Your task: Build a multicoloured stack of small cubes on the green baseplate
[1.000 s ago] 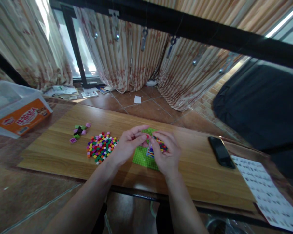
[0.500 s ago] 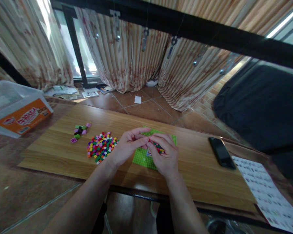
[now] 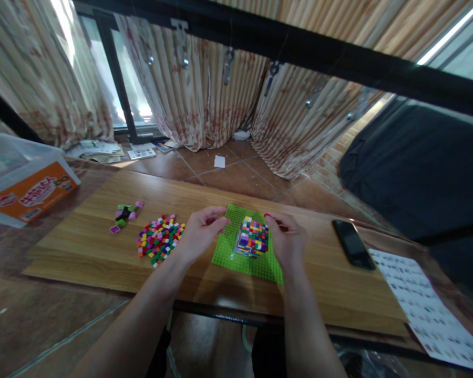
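A block of small multicoloured toy bricks (image 3: pixel 253 236) stands on a green studded baseplate (image 3: pixel 224 253) on the wooden board. To the right of the block, my right hand (image 3: pixel 288 237) pinches a small red brick (image 3: pixel 266 214) between thumb and fingertip, near the block's upper right corner. My left hand (image 3: pixel 202 230) hovers over the baseplate's left edge, thumb and index finger apart, and no piece shows between them. Beside my left forearm lies a pile of loose coloured bricks (image 3: pixel 161 239).
Farther left is a small group of pink, green and black bricks (image 3: pixel 125 214). A clear plastic tub (image 3: pixel 33 176) with an orange label stands at the left end. Toward the right lie a black phone (image 3: pixel 353 244) and a printed sheet (image 3: pixel 421 302).
My hands have moved apart from above the block, uncovering it. The red brick, earlier between both hands' fingertips, is now in my right hand alone. The view has shifted slightly.
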The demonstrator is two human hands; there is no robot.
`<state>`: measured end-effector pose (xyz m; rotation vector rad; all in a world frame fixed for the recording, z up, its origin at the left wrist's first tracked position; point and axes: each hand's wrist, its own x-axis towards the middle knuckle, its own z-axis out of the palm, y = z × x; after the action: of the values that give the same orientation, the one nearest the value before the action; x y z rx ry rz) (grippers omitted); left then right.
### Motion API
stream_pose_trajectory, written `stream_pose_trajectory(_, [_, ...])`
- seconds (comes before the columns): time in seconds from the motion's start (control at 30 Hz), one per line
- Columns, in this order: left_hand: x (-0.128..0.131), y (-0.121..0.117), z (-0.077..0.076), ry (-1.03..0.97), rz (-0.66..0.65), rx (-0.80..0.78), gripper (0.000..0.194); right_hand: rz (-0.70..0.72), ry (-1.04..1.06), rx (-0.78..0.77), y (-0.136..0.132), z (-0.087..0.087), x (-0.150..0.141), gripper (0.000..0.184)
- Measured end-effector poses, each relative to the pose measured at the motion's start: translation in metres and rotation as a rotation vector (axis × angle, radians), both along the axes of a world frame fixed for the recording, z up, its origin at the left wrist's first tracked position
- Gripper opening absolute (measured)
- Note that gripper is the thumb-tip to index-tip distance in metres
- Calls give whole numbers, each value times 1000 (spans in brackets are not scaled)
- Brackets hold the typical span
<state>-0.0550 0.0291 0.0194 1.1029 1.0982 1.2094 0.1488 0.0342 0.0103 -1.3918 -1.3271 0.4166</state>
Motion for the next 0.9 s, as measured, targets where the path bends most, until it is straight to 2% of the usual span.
stream_pose_trajectory(0.17, [7,-3,-9,333,-69,164,34,128,-91,-95,-1,-3,-9,16])
stream_pose_trajectory(0.3, [15,-8,-11,474,-128,239,37,166,-102,-94,-3,-2,-9,16])
stream_pose_trajectory(0.53, [19,-10,-11,530,-201,389,38,218,-180,-71,-6,4,-10,17])
stream_pose_trajectory(0.9, [20,-12,-8,559,-199,338,38,154,-65,-100,-3,-2,-11,17])
